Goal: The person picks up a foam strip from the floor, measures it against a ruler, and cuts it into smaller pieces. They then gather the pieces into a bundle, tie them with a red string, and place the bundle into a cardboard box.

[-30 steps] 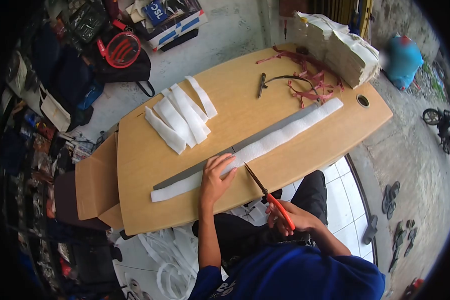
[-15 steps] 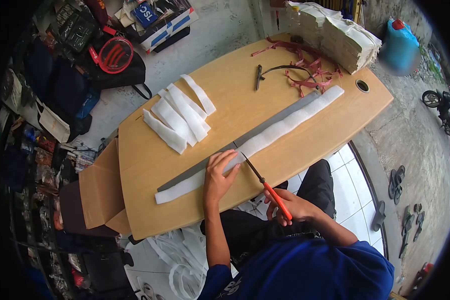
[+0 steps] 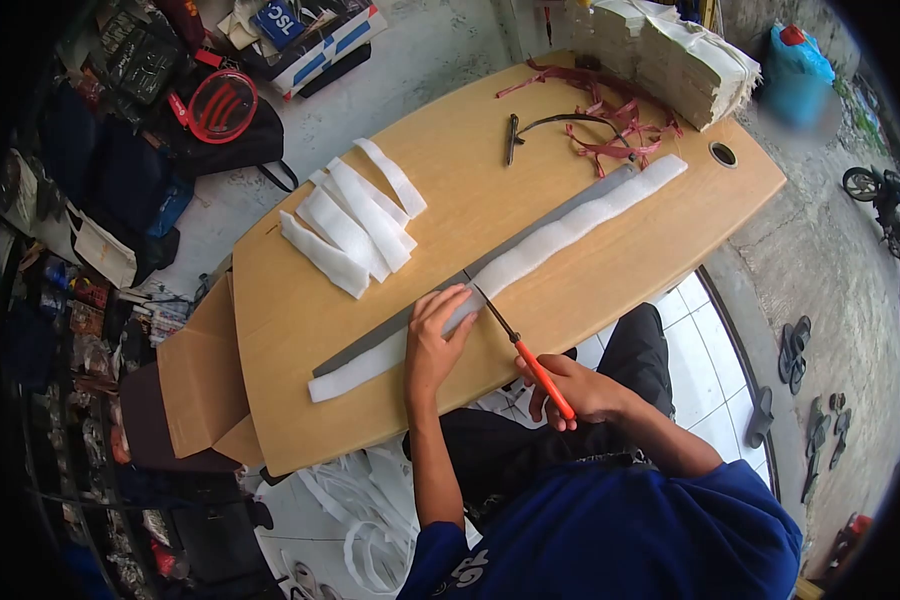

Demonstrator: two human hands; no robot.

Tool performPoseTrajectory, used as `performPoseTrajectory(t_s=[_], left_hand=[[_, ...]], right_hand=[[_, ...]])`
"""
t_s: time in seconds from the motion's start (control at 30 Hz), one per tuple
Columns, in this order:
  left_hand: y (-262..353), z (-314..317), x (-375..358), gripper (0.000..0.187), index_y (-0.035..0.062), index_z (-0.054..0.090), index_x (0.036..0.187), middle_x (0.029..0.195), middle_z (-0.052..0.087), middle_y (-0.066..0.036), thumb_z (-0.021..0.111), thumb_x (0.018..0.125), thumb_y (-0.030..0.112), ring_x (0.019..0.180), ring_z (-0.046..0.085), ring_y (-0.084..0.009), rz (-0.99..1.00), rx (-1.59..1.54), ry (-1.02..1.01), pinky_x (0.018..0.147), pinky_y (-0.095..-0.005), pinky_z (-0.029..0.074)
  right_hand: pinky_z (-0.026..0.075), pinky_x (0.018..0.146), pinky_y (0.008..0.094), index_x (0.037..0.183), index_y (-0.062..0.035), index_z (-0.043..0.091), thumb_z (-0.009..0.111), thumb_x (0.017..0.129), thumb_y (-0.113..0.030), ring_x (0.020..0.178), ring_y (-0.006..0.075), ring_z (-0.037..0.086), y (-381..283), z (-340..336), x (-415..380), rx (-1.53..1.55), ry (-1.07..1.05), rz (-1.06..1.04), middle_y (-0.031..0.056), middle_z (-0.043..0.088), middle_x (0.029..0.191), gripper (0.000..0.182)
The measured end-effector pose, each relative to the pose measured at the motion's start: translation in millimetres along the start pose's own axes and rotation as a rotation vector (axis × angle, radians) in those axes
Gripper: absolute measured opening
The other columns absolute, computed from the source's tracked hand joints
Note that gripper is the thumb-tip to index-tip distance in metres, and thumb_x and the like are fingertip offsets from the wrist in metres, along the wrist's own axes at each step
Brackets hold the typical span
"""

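Our left hand [image 3: 435, 340] lies flat, fingers spread, pressing the long white foam strip [image 3: 530, 255] onto the wooden table [image 3: 610, 280]. Our right hand [image 3: 570, 388] is closed around the orange-handled scissors [image 3: 525, 350], whose tips meet the strip just beside the left fingertips. The strip runs diagonally, from near-left up to far-right, alongside a grey ruler [image 3: 555, 215]. Cut pieces [image 3: 355, 225] lie piled well apart at far left. Since a second ago, the scissors have advanced up to the strip's edge.

Left hand [image 3: 432, 345] flat, fingers [image 3: 448, 305] spread — right hand [image 3: 570, 388] curled shut, forearms angled inward
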State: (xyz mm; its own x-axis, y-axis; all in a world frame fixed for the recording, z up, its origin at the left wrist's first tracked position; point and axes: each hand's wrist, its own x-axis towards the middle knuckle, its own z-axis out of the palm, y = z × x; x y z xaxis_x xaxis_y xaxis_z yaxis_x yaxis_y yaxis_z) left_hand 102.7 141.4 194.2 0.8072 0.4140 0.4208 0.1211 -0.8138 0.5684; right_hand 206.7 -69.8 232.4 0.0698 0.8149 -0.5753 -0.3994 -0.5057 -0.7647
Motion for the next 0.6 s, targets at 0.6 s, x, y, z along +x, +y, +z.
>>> performPoseTrajectory(t_s=[0.6], left_hand=[[-3.9,0.8,-1.3,0.028,0.0047,0.067,0.11,0.117,0.066,-0.01,0.069,0.084,0.012,0.109,0.056,-0.0305,0.019,-0.014,-0.005,0.096,-0.0402,0.044]], right_hand=[[0.04,0.033,0.024,0.091,0.0018,0.046,0.04,0.095,-0.064,0.039,0.012,0.051,27.7,4.7,-8.3,-0.034,-0.004,-0.12,0.0083,0.053,0.056,0.066]])
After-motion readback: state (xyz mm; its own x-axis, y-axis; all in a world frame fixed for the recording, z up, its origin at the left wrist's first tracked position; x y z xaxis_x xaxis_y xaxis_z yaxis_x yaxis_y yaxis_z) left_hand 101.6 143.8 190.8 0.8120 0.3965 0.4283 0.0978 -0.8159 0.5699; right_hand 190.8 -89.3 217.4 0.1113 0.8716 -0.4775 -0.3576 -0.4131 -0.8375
